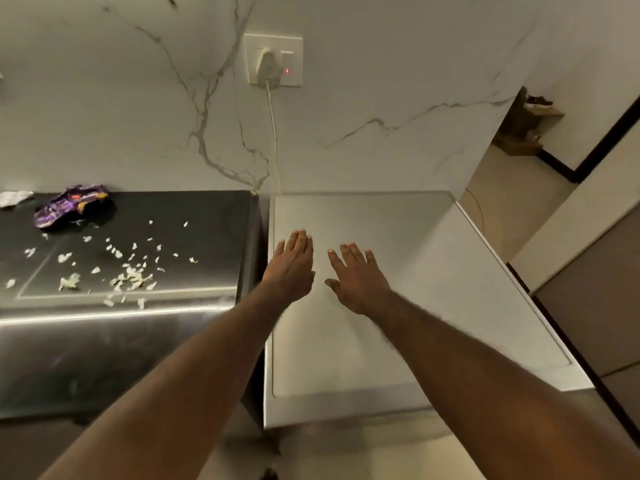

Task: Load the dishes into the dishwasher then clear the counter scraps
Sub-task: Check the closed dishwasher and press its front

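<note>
Both my hands are stretched out flat, palms down, over the white top of an appliance [433,271] at the right. My left hand [291,265] lies near its left edge with fingers straight. My right hand [356,275] is beside it, fingers spread, holding nothing. On the dark steel counter [194,216] to the left lie several pale food scraps [131,273], a crumpled purple wrapper [71,204] and a white crumpled scrap of paper [14,198] at the far left edge. No dishes are in view.
A white plug and cable [273,133] run down the marble wall [381,116] into the narrow gap between counter and appliance. At the right a floor passage [512,195] opens beside a pale cabinet front [588,237].
</note>
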